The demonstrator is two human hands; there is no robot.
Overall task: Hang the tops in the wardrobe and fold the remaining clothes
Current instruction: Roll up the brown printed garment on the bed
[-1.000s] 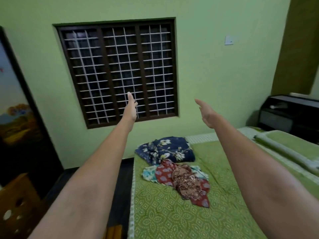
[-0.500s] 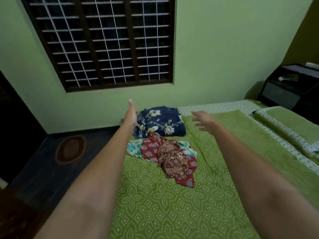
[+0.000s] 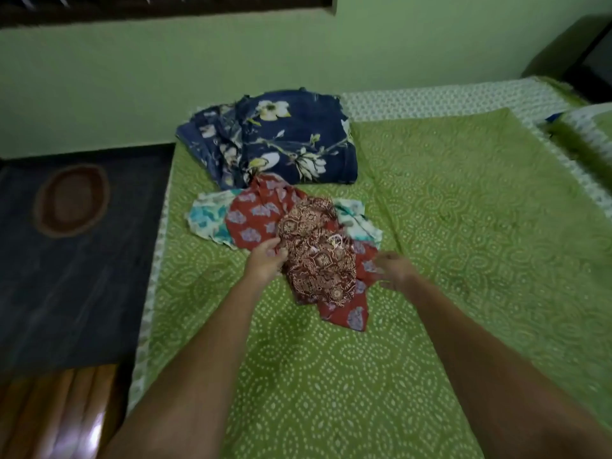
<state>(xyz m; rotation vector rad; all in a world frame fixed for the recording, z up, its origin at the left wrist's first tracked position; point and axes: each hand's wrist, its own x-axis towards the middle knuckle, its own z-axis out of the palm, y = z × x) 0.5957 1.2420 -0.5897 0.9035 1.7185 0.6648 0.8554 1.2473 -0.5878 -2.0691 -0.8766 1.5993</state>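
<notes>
Your left hand [image 3: 265, 261] pinches the brown garment [image 3: 319, 260]; your right hand [image 3: 394, 271] hovers spread. Four garments lie on one bed [image 3: 463, 210].

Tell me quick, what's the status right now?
Left hand touching brown patterned garment; grip unclear. Right hand open beside it. Pile unsorted on bed. Nothing blocking.

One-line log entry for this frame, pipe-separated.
phase: reaching for pile | left hand: touching brown patterned garment | right hand: open, at pile's edge | navy floral garment: untouched on bed
</notes>
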